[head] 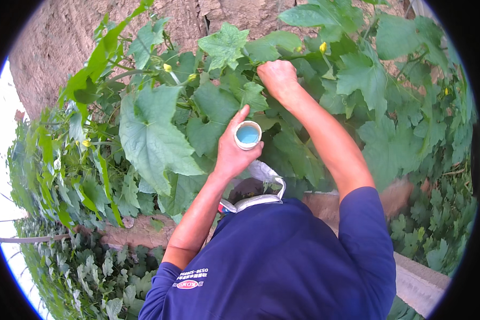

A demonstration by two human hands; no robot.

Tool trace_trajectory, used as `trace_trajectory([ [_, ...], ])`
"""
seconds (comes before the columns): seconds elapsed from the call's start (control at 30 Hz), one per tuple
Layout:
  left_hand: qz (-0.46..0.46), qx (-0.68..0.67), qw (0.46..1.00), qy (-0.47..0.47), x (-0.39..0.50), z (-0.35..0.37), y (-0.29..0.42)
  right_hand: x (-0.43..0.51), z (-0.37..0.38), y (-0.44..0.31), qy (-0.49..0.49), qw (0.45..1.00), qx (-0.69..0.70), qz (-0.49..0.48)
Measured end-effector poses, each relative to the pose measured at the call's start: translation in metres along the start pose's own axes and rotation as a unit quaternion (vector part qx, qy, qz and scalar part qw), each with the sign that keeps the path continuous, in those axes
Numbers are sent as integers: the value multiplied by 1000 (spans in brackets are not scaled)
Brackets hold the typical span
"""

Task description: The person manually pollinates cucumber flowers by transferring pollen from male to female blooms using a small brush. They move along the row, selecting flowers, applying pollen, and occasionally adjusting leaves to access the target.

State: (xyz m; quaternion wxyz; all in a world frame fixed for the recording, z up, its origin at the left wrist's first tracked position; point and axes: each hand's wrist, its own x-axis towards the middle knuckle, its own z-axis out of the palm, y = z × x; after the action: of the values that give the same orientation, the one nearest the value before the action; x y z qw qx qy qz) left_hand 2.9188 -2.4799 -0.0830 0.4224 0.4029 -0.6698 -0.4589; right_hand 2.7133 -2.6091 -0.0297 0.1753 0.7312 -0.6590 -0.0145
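Observation:
My left hand (237,152) holds a small white cup (248,135) upright, with pale blue liquid visible inside it. The thumb and fingers wrap round the cup's side. Farther up, my right hand (277,75) is curled among the leaves of a climbing vine, beside a broad green leaf (272,45). Its fingertips are hidden, so what they touch does not show. Yellow flower buds stand near it, one (323,48) to the right and another (167,68) to the left. Below the cup, an open white bag (264,172) hangs at my waist.
Large leaves (154,136) spread in front of me on both sides. Behind them rises a rough earthen wall (64,44). A pale concrete edge (420,282) runs at the lower right, with more foliage beside it. A thin pole (32,239) crosses the left side.

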Motion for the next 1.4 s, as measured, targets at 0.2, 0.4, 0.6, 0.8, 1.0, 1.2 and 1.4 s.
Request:
trace_trajectory([
  [0.2,-6,26,1000,12,4,-11,4,-74,3,-9,134,946,295,18],
  [0.4,17,37,999,31,2,-15,9,-151,5,0,-86,841,491,-210],
  [0.6,-2,62,997,41,-7,-14,16,-49,62,27,99,792,563,213],
  [0.8,-15,79,994,69,-6,-12,18,-17,96,32,8,661,737,143],
  [1.0,15,93,990,108,3,-13,15,-57,100,39,-51,590,805,44],
  [1.2,12,100,987,123,8,-14,6,-98,91,21,43,526,849,-25],
  [1.4,34,131,983,120,9,-10,-10,-118,69,15,31,491,870,-19],
])
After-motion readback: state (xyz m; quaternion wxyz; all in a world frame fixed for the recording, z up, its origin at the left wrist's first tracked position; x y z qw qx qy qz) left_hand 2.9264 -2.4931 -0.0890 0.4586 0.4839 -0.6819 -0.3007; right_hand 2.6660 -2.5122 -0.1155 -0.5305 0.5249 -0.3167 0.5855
